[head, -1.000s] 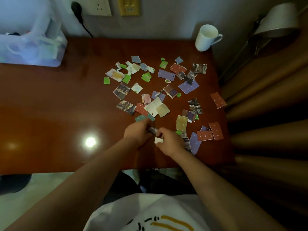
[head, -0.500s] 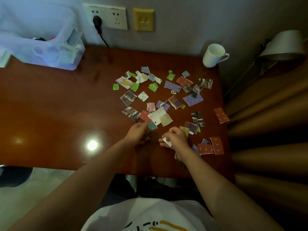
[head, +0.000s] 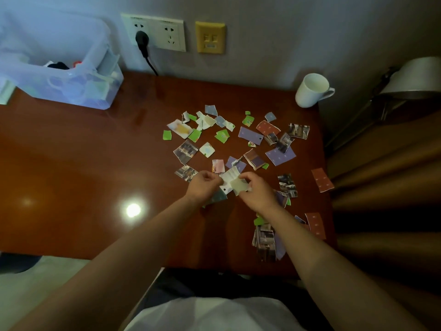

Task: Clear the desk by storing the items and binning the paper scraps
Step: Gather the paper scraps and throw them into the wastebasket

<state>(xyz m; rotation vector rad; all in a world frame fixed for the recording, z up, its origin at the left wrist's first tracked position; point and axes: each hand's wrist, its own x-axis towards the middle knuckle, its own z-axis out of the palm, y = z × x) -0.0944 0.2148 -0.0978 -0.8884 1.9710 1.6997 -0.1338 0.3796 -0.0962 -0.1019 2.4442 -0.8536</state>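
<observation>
Far off at ten o'clock from the hands, a translucent storage box (head: 71, 89) sits against the wall on the back corner of the bench (head: 83, 163), with dark and red things inside too blurred to name. Just right of it, at eleven o'clock, a white wall socket (head: 154, 32) carries a black plug (head: 142, 40) whose cord drops behind the bench; a yellow wall plate (head: 210, 37) hangs beside it.

The left hand (head: 202, 186) has its fingers curled and pinches the left edge of a white scrap (head: 230, 176). The right hand (head: 256, 191), close beside it, pinches a cream scrap (head: 239, 186) that overlaps the white one. A grey-green piece (head: 218, 197) pokes out from under the left hand.

The paper scraps (head: 250, 134) are strewn from twelve round to five o'clock: green, purple, red and photo-printed bits. Several lie under the right forearm, half hidden by it.

At one o'clock a white mug (head: 310, 93) stands at the back right corner, apart from the scraps. Further right, a metal lamp shade (head: 415, 78) leans in off the bench, above brown curtain folds (head: 381, 187).

The bench is glossy reddish wood, with a bright light glare (head: 133, 209) at eight o'clock. The wall behind is pale grey.
</observation>
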